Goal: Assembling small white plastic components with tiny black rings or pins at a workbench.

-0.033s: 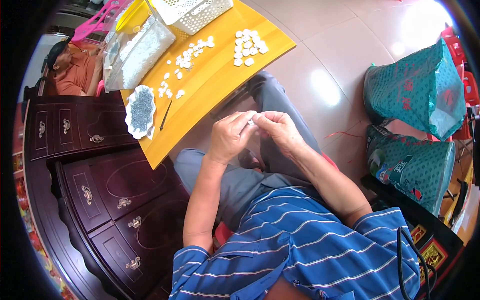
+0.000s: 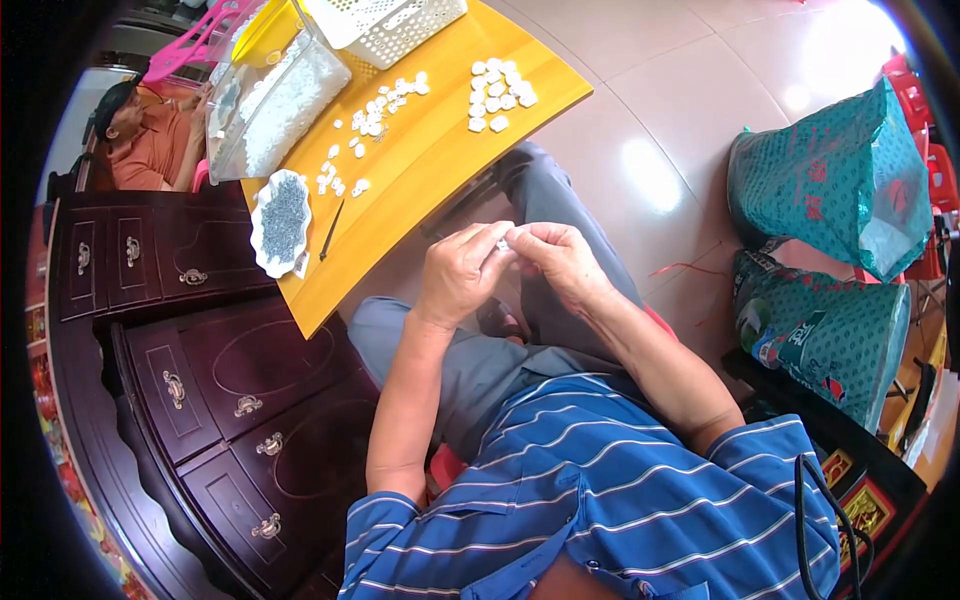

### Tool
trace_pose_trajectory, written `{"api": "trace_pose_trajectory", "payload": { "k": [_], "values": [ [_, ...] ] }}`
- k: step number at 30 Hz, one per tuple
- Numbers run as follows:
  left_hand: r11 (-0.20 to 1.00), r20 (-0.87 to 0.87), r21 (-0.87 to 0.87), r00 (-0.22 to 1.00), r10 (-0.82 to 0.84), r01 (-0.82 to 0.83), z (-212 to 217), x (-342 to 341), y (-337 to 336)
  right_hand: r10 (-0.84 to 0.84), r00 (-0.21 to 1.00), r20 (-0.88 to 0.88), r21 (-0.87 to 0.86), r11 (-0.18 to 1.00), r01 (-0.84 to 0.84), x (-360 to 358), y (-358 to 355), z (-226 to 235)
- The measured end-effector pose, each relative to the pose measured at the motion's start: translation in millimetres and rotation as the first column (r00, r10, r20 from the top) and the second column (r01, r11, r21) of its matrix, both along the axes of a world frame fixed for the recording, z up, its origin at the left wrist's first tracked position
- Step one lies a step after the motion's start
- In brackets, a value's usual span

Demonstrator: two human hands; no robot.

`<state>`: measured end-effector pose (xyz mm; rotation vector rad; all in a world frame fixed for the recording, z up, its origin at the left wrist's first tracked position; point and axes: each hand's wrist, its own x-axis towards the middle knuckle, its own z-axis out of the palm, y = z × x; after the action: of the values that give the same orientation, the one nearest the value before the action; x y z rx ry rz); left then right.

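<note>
My left hand [image 2: 460,275] and my right hand [image 2: 565,260] meet above my lap, fingertips pinched together on a small white piece [image 2: 505,243]. In front of them is a yellow table [image 2: 430,175]. Loose white pieces [image 2: 380,108] lie scattered across it, with a tighter group of white pieces [image 2: 498,95] near its right edge. A shallow white dish [image 2: 282,220] holding tiny dark grey bits sits at the table's near left. A thin dark tool [image 2: 332,230] lies beside the dish. A clear bag of white pieces [image 2: 270,100] lies further back.
A white mesh basket [image 2: 390,25] stands at the table's far end. A dark wooden drawer cabinet [image 2: 220,400] is on my left. Two green sacks [image 2: 840,180] [image 2: 830,330] stand on the tiled floor to the right. Another person in an orange shirt [image 2: 140,140] sits at far left.
</note>
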<state>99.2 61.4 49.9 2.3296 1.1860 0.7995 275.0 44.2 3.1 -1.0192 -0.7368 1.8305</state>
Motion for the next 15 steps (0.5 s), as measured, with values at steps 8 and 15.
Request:
{"api": "trace_pose_trajectory", "payload": {
  "k": [8, 15],
  "values": [
    [0.999, 0.043, 0.021, 0.998, 0.037, -0.038, -2.4, 3.6, -2.6, -0.042, 0.995, -0.09, -0.016, 0.999, 0.04, -1.1, -1.7, 2.1],
    [0.995, 0.09, 0.087, 0.995, 0.045, -0.052, -8.7, 7.9, -4.4, -0.088, 0.993, -0.085, -0.003, 0.996, 0.088, -1.6, -4.6, 3.5]
  ]
}}
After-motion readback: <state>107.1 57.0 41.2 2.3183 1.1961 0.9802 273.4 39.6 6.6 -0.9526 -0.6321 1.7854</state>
